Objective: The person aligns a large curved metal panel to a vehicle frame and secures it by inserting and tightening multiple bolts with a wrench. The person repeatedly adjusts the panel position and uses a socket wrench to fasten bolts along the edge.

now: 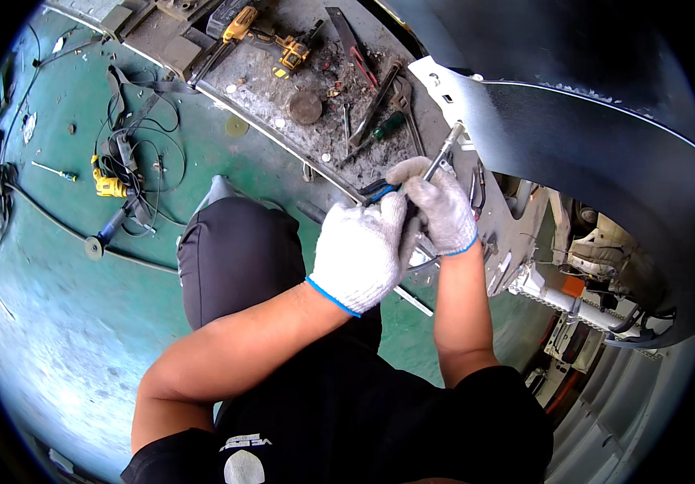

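the right hand [442,208], in a white knit glove with blue cuff trim, pinches a slim metal shaft [444,152] between thumb and fingers. the shaft slants up and to the right, its far end at the pale lower edge of a dark curved vehicle body panel [561,121]; whether they touch, i cannot tell. the left hand [361,256], gloved alike, is just beside the right with its fingers curled; i cannot tell what its grip closes on, as the glove hides it. a black-and-blue handle [379,193] shows just above the left fingers, over the edge of the worktop [262,101].

on that worktop lie a yellow-and-black cordless drill [292,53], an adjustable wrench [404,101], a green-handled screwdriver [390,125] and a round dark disc [305,106]. a yellow corded power tool [108,184] and a blue angle grinder [110,227] lie on the green floor [65,282].
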`<state>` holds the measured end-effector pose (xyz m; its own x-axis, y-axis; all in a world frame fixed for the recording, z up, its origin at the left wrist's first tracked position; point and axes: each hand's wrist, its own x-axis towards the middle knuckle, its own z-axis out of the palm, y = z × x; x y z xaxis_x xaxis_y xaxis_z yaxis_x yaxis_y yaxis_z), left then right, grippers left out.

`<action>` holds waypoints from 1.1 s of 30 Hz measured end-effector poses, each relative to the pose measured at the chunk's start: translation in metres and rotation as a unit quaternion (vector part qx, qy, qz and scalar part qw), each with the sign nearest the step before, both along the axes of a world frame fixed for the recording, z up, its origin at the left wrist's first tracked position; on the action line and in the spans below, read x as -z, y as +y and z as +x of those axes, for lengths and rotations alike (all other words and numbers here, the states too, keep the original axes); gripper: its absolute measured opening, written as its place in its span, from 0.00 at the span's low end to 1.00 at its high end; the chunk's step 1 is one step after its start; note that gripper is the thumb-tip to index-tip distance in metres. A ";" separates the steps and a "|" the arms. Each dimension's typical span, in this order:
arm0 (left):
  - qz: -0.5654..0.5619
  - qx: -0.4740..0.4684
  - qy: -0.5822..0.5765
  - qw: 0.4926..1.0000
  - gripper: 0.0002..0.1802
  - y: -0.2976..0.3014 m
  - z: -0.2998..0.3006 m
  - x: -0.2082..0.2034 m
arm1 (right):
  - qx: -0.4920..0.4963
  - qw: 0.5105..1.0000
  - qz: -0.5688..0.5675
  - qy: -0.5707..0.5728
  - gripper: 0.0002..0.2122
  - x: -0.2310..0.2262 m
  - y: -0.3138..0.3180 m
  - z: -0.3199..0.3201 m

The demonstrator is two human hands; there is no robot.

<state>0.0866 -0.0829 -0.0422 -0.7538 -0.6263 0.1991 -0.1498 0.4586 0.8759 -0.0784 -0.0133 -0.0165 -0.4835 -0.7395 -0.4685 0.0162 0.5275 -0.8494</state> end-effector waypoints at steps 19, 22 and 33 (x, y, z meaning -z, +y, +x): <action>-0.178 -0.062 -0.250 0.950 0.17 0.024 -0.017 -0.035 | -0.125 0.988 0.011 -0.090 0.11 -0.005 -0.015 -0.030; -0.163 -0.076 -0.226 0.957 0.16 0.021 -0.015 -0.051 | -0.080 0.961 -0.050 -0.260 0.06 -0.003 -0.014 -0.037; 0.101 -0.133 0.064 0.984 0.15 0.045 -0.024 0.018 | -0.142 0.961 0.015 -0.238 0.07 -0.002 0.001 -0.055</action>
<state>0.0621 -0.0378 -0.0607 -0.5342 -0.8347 0.1336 -0.1235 0.2334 0.9645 -0.1331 -0.0122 -0.0145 0.0092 -0.7922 -0.6101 0.2508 0.5925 -0.7655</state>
